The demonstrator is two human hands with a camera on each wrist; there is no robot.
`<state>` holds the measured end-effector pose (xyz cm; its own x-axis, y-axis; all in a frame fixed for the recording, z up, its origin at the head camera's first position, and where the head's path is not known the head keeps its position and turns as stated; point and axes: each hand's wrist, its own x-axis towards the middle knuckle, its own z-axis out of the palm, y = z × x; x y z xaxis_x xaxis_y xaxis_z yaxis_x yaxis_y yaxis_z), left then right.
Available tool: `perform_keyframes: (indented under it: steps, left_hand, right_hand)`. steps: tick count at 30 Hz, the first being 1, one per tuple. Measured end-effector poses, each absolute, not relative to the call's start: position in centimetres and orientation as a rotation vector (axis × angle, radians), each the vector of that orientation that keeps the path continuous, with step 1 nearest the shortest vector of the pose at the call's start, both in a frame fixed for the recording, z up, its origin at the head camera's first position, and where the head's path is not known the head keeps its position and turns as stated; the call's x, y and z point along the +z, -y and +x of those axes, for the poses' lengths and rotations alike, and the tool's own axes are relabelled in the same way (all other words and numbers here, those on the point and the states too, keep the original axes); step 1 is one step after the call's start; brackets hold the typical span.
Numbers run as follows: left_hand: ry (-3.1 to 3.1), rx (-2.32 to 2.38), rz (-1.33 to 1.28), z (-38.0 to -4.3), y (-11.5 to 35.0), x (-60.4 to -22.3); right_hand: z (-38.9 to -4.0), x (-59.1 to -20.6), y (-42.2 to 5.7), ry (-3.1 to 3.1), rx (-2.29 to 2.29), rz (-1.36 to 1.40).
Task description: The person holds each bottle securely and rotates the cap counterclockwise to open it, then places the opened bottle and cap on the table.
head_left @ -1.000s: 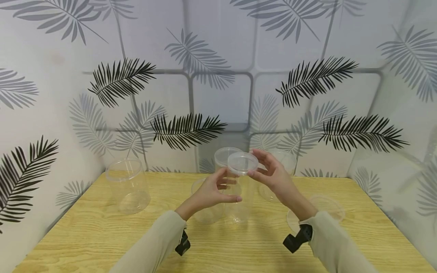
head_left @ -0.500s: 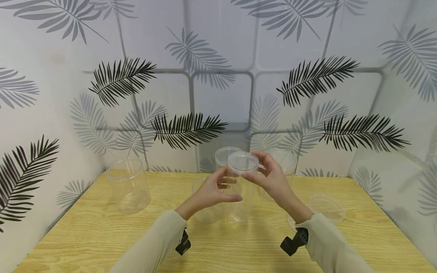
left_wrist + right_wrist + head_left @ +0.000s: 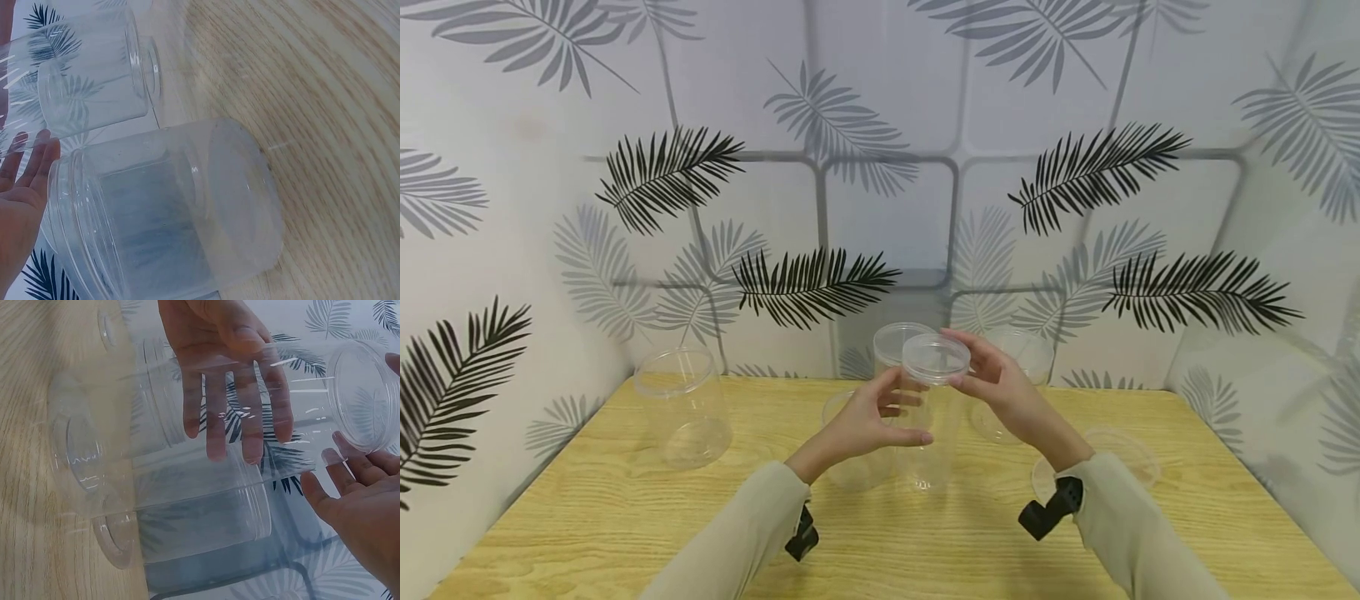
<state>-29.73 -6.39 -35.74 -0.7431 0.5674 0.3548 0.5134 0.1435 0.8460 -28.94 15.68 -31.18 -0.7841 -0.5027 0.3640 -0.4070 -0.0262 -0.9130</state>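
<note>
In the head view, my left hand (image 3: pixel 874 423) grips the side of a tall clear plastic jar (image 3: pixel 925 467), thumb on the near side and fingers behind it. My right hand (image 3: pixel 1009 392) pinches the round clear lid (image 3: pixel 936 360) at the jar's top, with thumb and fingers on its rim. The right wrist view shows the left fingers through the transparent wall of the jar (image 3: pixel 169 487). The jar stands upright; whether its base touches the table I cannot tell. In the left wrist view, a wider clear jar (image 3: pixel 169 212) lies close to my left hand (image 3: pixel 22 200).
A wide clear jar (image 3: pixel 681 417) stands at the table's left. Another jar (image 3: pixel 891 337) is behind the held one, and one more (image 3: pixel 1030 354) behind my right hand. Flat clear lids (image 3: pixel 1123 458) lie on the wooden table (image 3: pixel 587 517) at right. A patterned wall closes the back.
The right thumb slid left along the lid's rim, then went back right, with the right wrist shifting along with it. My left hand and the jar have stayed nearly still.
</note>
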Motion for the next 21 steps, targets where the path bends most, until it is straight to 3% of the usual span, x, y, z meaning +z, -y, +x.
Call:
perform_keyframes:
  steps: [21]
  left_hand:
    - [-2.342,1.696,1.086,-29.78,6.4,-35.75]
  right_hand:
    - [-28.3,-30.9,-15.91,-2.173,-1.955,-0.995]
